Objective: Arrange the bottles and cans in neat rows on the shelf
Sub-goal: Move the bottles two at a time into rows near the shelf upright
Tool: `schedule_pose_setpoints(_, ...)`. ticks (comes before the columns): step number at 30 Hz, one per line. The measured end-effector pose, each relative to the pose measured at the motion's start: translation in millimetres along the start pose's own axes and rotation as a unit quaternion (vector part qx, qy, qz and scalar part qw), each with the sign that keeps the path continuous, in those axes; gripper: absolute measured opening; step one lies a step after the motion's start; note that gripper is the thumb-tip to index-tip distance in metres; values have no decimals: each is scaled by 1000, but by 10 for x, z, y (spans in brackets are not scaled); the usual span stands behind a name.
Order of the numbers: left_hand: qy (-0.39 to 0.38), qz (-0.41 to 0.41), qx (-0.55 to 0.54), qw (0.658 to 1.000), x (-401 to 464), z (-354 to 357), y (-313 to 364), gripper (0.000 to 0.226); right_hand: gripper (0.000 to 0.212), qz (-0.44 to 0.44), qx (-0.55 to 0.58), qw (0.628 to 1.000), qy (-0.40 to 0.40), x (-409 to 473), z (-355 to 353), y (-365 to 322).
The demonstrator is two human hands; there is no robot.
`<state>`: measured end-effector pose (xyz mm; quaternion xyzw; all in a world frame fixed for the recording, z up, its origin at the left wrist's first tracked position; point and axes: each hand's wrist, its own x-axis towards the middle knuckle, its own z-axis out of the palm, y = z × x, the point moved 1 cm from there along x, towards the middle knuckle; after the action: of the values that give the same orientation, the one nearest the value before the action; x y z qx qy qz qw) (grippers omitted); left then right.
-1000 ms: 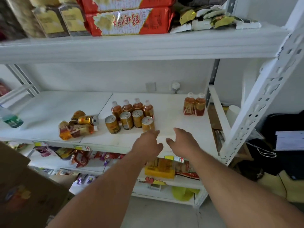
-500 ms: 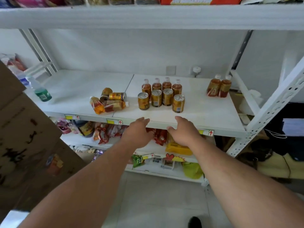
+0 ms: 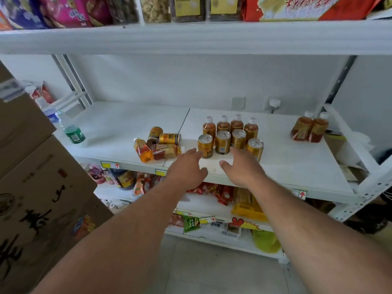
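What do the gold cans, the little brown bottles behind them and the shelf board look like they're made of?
Gold cans: likely metal, with glossy printed sides and silvery pull-tab tops.
Brown bottles: probably clear plastic, since amber liquid shows through above the labels, with white caps.
Shelf board: white and matte, looks like painted metal or laminate; the picture leaves that open.

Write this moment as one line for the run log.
hands: left open, right open, both empty | upright cans: near them | tipped pile: untouched | shelf: unfinished
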<state>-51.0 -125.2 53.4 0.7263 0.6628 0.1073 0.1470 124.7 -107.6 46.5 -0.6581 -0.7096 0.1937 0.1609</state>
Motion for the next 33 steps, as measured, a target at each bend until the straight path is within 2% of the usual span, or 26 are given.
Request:
schedule_pose_setpoints(3,2,-8,2,1000,177,-103,-41,64,59,-6,-5,1000,4,175,-32,-67)
schedule_pose_setpoints(8,-2,8,1,1000,469,-155,-15,57,36,-14,5,1000,20,474,-52,-68)
schedule_pose_setpoints(12,3,26,-19,999,645,-209,12,55,42,-1,5,1000,27,607,-63,-82)
schedule_pose_setpoints(17,-16,60,-51,997,1019,-272,-41,45,32,54,10,997,46,860,-41,-94)
schedule_pose_setpoints(23,-27,111,-36,993,1494,-412,-138,51,36,126,14,988,85,1026,-54,-180)
schedule_pose_setpoints(27,-35,156,-33,987,1778,-391,-102,65,33,154,20,983,102,1088,-74,-154)
schedule_pose_setpoints(31,-41,184,-22,982,2063,-304,27,72,57,183,7,975,123,1164,-175,-38)
schedule_pose_setpoints(33,-42,191,-22,981,2218,-273,116,74,55,196,-7,972,133,1230,-232,86)
